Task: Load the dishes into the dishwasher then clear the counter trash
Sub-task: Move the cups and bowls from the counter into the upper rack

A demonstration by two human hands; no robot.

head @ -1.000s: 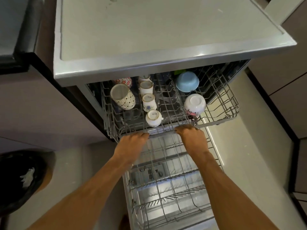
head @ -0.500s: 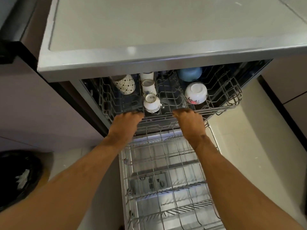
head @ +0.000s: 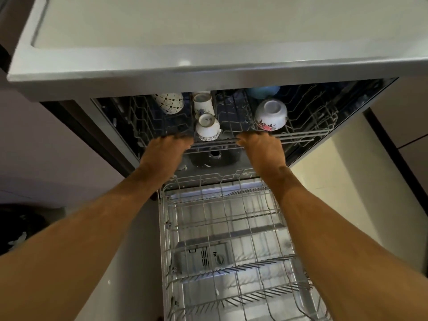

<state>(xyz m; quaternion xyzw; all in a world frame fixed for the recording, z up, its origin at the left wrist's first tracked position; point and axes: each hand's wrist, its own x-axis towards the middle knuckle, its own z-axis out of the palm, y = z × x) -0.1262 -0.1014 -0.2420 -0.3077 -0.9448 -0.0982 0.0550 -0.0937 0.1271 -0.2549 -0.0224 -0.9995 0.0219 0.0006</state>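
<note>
The dishwasher's upper rack (head: 308, 133) sits mostly inside the machine under the counter edge. It holds a patterned mug (head: 170, 103), a white cup (head: 203, 104), a small upturned cup (head: 207, 127), an upturned floral bowl (head: 271, 114) and a blue bowl (head: 262, 91). My left hand (head: 166, 151) grips the rack's front rail left of the small cup. My right hand (head: 264, 149) grips the same rail below the floral bowl. The fingertips of both hands are hidden behind the rail.
The lower rack (head: 231, 216) stands pulled out over the open door, with no dishes in it, and the detergent dispenser (head: 203, 256) shows through its wires. A pale counter (head: 208, 31) overhangs the machine. A dark bin (head: 16, 228) sits at the left on the floor.
Both hands have moved forward with the upper rack, which has slid further into the dishwasher. The back dishes are now partly hidden under the counter edge.
</note>
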